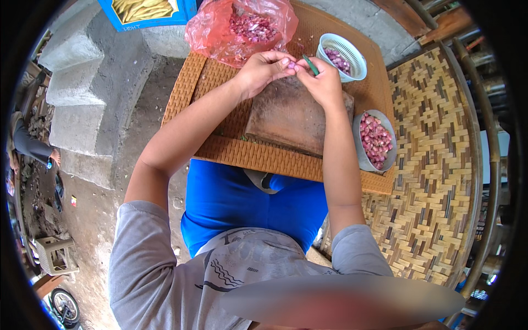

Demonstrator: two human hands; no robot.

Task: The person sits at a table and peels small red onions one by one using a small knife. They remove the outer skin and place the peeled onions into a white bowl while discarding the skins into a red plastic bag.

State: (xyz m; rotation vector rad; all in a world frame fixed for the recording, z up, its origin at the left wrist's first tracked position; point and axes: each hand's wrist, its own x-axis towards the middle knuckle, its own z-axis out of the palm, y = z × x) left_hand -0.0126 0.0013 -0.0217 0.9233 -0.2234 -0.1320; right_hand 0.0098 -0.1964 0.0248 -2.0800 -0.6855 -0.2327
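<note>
Between the fingertips of my left hand point(264, 70) is a small purple shallot point(291, 65). My right hand point(321, 78) meets it from the other side and grips a knife by its green handle point(311, 65); the blade cannot be made out. Both hands are above the far edge of a worn wooden cutting board point(293, 115). Just beyond them a red plastic bag point(206, 37) lies open with shallot skins point(253, 29) inside. To the right, a pale blue plastic basket point(361, 62) holds peeled shallots point(338, 61). Nearer me, a grey bowl point(360, 154) contains unpeeled shallots point(375, 140).
Everything rests on a brown woven-pattern table point(255, 150). A woven bamboo panel point(425, 165) borders it on the right. Concrete steps point(82, 95) and a blue box point(144, 20) are at the left. Another person's leg point(31, 142) shows at the far left, above a plastic stool point(55, 255).
</note>
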